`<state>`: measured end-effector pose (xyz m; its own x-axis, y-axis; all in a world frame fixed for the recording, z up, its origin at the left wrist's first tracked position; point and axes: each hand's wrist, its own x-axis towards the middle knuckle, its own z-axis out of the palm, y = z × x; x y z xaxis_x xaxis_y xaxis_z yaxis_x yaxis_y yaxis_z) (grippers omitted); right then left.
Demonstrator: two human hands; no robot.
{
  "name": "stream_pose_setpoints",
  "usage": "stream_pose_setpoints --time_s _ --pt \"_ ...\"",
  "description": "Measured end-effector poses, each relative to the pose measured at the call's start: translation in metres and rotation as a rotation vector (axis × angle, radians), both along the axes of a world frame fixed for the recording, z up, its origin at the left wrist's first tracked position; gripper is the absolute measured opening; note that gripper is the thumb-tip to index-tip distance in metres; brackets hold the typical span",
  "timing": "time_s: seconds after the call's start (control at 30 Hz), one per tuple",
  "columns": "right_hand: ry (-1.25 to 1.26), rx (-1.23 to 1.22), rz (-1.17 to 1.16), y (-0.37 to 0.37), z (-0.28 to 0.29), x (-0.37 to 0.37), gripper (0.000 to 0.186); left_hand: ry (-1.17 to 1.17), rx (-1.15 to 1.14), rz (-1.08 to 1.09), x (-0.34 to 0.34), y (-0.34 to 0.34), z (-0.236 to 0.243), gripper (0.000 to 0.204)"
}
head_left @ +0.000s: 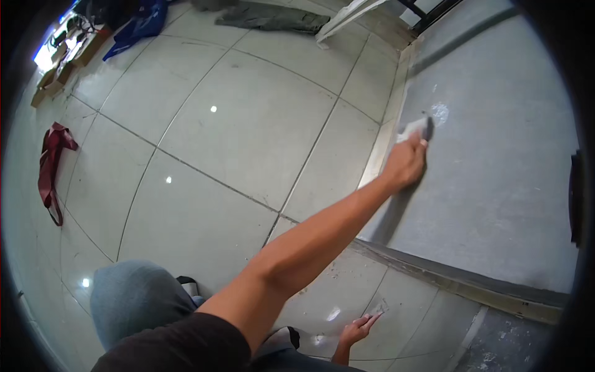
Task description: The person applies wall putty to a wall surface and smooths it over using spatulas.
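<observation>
My left hand [406, 162] reaches across to the grey wall panel [496, 167], with its arm stretched out from the lower left. Its fingers are closed round a pale flat tool [414, 129], which lies against the panel; its exact kind is blurred. Just beyond its tip a wet whitish patch [440, 113] shows on the panel. Low in the picture, my right hand [354, 332] is held over the floor. A thin, shiny flat piece [380, 307] sticks out from its closed fingers, hard to make out against the tiles.
Pale floor tiles [248, 118] spread to the left, below the panel's ledge [458, 287]. A dark red strapped cloth item [52, 164] lies far left. Cardboard boxes [65, 68], blue cloth [139, 25] and dark green cloth [273, 17] lie at the back. My knee [139, 301] is lower left.
</observation>
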<state>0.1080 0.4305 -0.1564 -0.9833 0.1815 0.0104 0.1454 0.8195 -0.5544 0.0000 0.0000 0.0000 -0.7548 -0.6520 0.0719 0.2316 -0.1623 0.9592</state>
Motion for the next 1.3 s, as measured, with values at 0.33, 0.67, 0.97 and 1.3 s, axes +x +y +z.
stream_pose_setpoints --time_s 0.33,0.67,0.97,1.3 --pt "-0.062 0.071 0.111 -0.004 -0.017 0.096 0.05 -0.188 -0.007 0.095 0.12 0.053 -0.07 0.044" --pt "0.016 0.044 0.099 0.017 -0.037 0.087 0.05 -0.016 -0.047 0.169 0.16 0.108 -0.046 0.046" --pt "0.118 0.162 0.161 0.019 -0.048 0.087 0.052 -0.394 0.071 0.142 0.165 0.108 -0.096 0.045" --pt "-0.225 0.125 0.253 0.013 -0.008 0.084 0.056 -0.256 0.017 0.117 0.148 0.088 -0.053 0.044"
